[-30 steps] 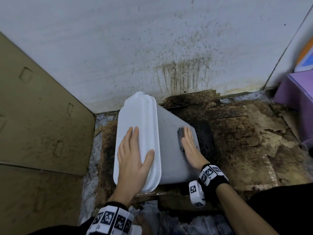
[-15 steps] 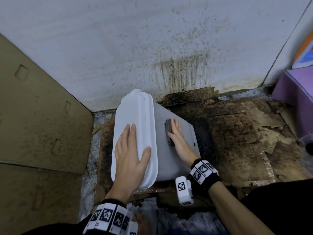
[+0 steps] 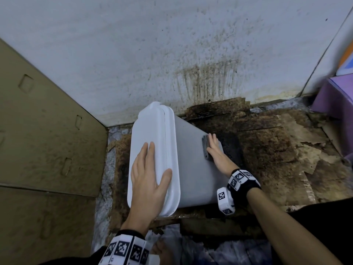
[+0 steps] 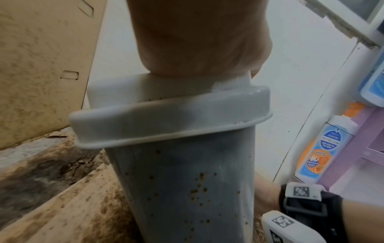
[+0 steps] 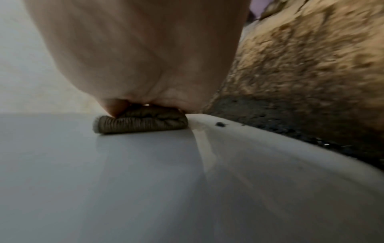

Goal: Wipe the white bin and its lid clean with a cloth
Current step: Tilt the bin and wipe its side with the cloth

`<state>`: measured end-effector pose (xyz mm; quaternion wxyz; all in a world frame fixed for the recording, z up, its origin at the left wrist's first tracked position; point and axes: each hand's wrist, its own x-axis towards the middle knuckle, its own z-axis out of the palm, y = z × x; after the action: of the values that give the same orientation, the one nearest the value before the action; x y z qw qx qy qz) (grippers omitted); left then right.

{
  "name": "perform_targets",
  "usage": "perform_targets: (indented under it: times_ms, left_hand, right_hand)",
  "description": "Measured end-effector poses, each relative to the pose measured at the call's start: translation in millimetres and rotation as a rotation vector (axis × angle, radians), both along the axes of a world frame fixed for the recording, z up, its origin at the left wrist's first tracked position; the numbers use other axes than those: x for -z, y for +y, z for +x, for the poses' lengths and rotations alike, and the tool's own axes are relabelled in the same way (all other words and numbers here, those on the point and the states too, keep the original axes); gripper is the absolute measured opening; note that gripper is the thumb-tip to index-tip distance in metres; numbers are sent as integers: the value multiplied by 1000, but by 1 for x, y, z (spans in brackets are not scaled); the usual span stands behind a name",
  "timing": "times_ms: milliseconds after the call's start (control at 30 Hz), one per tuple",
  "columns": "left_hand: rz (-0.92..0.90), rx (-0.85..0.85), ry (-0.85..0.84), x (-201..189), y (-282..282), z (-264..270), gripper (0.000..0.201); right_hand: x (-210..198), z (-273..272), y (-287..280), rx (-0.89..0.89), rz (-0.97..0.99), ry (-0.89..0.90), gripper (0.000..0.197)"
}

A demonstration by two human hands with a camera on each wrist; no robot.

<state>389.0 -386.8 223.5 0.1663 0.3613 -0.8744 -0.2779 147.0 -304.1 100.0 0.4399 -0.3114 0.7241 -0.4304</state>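
Pressing down with my left hand point(image 3: 148, 180), fingers straight and flat, I steady the lid point(image 3: 152, 138) on the white bin point(image 3: 191, 169), which stands tilted on stained cardboard point(image 3: 267, 150) close to the spattered wall point(image 3: 172, 54). My right hand point(image 3: 216, 153) lies flat with straight fingers on a folded dark cloth point(image 5: 141, 124), holding it against the bin's side near the far edge. Brown specks dot the bin's front face in the left wrist view. A purple shelf point(image 3: 334, 98) stands to the right.

Both hands point(image 3: 148, 176) point(image 3: 216, 153) flat, fingers straight
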Motion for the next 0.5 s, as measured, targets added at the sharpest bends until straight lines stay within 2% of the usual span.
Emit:
perform_targets:
  times_ms: [133, 267, 367, 500]
  left_hand:
    - [24, -2, 15, -1, 0, 2, 76]
    - [22, 4, 5, -2, 0, 1, 76]
    - [-11, 23, -19, -3, 3, -3, 76]
    - [-35, 33, -21, -3, 5, -7, 77]
  right_hand:
    - [26, -12, 5, 126, 108, -87, 58]
    - [26, -9, -2, 157, 103, -83, 56]
    - [11, -3, -9, 120, 53, 10, 54]
    - [-31, 14, -29, 73, -110, -9, 55]
